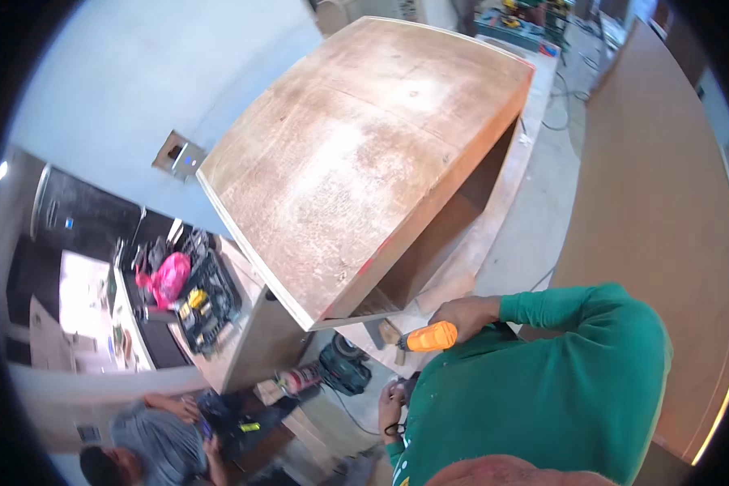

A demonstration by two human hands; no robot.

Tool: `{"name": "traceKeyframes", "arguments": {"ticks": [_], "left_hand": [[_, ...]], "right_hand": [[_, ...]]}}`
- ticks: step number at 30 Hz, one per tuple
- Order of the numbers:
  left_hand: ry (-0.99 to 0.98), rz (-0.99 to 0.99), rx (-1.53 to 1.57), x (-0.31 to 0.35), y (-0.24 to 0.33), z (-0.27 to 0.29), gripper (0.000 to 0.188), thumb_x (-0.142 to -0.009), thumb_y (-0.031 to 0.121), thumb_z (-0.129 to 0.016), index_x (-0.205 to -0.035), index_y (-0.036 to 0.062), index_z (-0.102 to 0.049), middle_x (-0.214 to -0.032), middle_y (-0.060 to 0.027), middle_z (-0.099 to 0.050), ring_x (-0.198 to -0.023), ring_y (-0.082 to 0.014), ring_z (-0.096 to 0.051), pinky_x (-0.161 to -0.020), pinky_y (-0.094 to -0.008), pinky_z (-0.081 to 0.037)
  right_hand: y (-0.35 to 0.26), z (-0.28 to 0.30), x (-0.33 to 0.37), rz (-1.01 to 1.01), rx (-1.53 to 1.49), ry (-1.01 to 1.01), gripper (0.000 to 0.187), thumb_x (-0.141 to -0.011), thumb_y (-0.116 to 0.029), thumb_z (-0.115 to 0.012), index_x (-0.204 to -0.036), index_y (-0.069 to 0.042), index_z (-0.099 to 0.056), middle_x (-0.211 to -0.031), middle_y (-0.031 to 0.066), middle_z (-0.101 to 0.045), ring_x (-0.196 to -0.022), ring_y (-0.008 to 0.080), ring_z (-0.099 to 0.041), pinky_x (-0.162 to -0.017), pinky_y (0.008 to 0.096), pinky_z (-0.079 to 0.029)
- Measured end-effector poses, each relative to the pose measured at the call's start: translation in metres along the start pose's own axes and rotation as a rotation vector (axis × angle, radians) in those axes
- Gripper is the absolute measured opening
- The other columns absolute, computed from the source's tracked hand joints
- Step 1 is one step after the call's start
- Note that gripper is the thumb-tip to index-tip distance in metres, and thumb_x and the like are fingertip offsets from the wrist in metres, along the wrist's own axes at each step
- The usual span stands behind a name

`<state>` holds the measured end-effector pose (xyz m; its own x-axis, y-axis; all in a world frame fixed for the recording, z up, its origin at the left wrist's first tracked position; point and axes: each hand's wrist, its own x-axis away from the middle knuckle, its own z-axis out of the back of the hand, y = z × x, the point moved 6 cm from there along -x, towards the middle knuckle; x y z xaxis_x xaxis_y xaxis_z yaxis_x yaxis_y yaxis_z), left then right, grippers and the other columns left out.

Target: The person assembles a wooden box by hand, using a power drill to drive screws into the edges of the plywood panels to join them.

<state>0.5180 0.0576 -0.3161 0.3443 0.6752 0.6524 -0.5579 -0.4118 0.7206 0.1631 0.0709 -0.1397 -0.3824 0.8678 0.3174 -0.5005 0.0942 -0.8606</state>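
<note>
My right hand (467,317) is wrapped round an orange power drill (432,336), whose narrow end points left. Just beyond that end sit a small wood block (390,331) and a flat grey piece (374,334), by the near corner of a large wooden cabinet box (364,154). The box rests at a slant, and a long side of it is open toward me. Lower down, my left hand (391,405), with a dark band at the wrist, is beside a dark item (409,390). Its fingers are partly hidden, so I cannot tell whether it grips anything.
A person in a grey shirt (158,441) works at lower left. A dark green machine (344,366) stands on the floor. Left of the box is a crate of tools (211,304) with a pink bag (168,279). A tall wooden panel (656,219) stands at right; cables (560,113) lie behind.
</note>
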Motion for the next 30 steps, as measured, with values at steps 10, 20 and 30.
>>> {"name": "traceKeyframes", "arguments": {"ticks": [10,20,30], "left_hand": [[-0.506,-0.22,-0.395,-0.066,0.084,0.114,0.056,-0.099,0.027,-0.07,-0.143,-0.0034,-0.054,-0.102,-0.0053,-0.066,-0.093,-0.0136,-0.061,-0.087,-0.0291,-0.05],[-1.197,-0.74,-0.212,0.045,0.385,0.13,0.054,-0.09,0.03,-0.08,-0.13,-0.0031,-0.065,-0.114,-0.0091,-0.068,-0.103,-0.0195,-0.064,-0.094,-0.0331,-0.049],[-1.796,-0.505,-0.647,0.117,0.396,0.031,0.067,-0.092,0.033,-0.08,-0.144,-0.001,-0.056,-0.117,-0.0121,-0.066,-0.111,-0.0237,-0.063,-0.099,-0.0364,-0.047]], "right_hand": [[-0.054,-0.104,0.001,-0.225,-0.331,0.683,0.036,-0.08,-0.016,-0.08,-0.11,-0.001,-0.068,-0.096,0.016,-0.075,-0.086,0.0293,-0.071,-0.081,0.0401,-0.056],[-0.117,-0.203,0.035,-0.369,-0.711,1.166,0.032,-0.084,-0.011,-0.078,-0.113,-0.001,-0.068,-0.096,0.009,-0.074,-0.084,0.0195,-0.069,-0.081,0.035,-0.056],[-0.062,-0.257,0.054,-0.183,-0.913,1.749,0.034,-0.092,-0.004,-0.07,-0.125,-0.001,-0.064,-0.11,0.0054,-0.07,-0.089,0.0133,-0.068,-0.081,0.0301,-0.057]]}}
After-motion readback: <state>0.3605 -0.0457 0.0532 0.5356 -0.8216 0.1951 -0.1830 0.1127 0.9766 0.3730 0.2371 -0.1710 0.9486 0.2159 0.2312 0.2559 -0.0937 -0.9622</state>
